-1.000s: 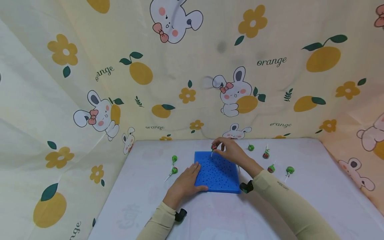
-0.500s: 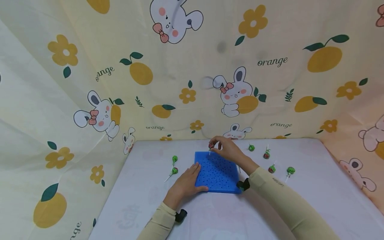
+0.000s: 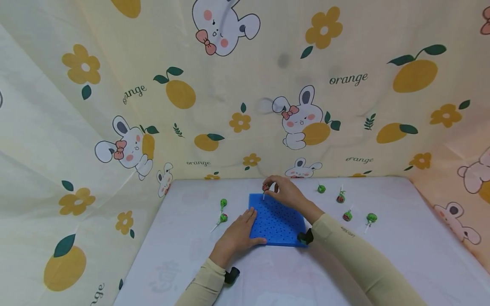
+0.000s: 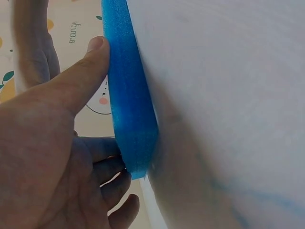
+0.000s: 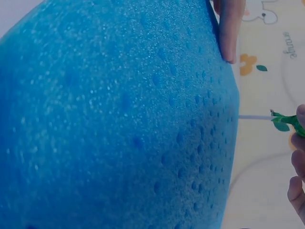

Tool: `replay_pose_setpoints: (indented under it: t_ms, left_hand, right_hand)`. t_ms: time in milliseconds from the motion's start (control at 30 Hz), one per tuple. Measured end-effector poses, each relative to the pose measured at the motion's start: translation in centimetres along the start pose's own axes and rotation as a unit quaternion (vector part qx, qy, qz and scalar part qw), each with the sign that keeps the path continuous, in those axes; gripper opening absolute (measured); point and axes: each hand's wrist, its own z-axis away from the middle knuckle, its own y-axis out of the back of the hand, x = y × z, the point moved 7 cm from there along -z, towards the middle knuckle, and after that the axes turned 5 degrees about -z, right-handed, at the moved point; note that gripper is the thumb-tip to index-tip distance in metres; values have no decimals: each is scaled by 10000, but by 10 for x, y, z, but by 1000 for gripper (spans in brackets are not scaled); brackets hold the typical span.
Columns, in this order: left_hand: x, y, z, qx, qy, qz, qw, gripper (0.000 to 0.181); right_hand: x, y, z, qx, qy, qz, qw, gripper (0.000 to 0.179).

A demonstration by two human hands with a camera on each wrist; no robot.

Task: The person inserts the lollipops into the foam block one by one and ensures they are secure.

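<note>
Near the back left corner of a blue foam board (image 3: 281,229) dotted with small holes, my right hand (image 3: 285,191) pinches a lollipop (image 3: 265,187) by its wrapped head. Its white stick points down, and in the right wrist view the stick's tip meets the outline of the board (image 5: 143,86); the green wrapper (image 5: 286,119) sits between the fingertips. My left hand (image 3: 239,233) rests at the board's front left corner, fingers extended along the left side and thumb along the front edge. The left wrist view shows the left thumb (image 4: 88,71) lying straight against the board (image 4: 128,95).
Two lollipops (image 3: 223,218) lie left of the board on the white table (image 3: 183,255). Several more, including a green one (image 3: 371,218), are scattered on the right. A patterned cloth backdrop (image 3: 214,140) stands behind and at both sides.
My right hand has moved a little to the left with the lollipop, lifting slightly and then lowering toward the board's back left corner. The left hand and board stay put.
</note>
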Motion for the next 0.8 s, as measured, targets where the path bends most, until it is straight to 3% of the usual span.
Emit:
replay_pose_setpoints:
  t_ms: [800]
  left_hand:
    - [1, 0, 0, 7, -140, -58, 9999, 106]
  right_hand:
    - [4, -8, 0, -124, -53, -15, 9999, 20]
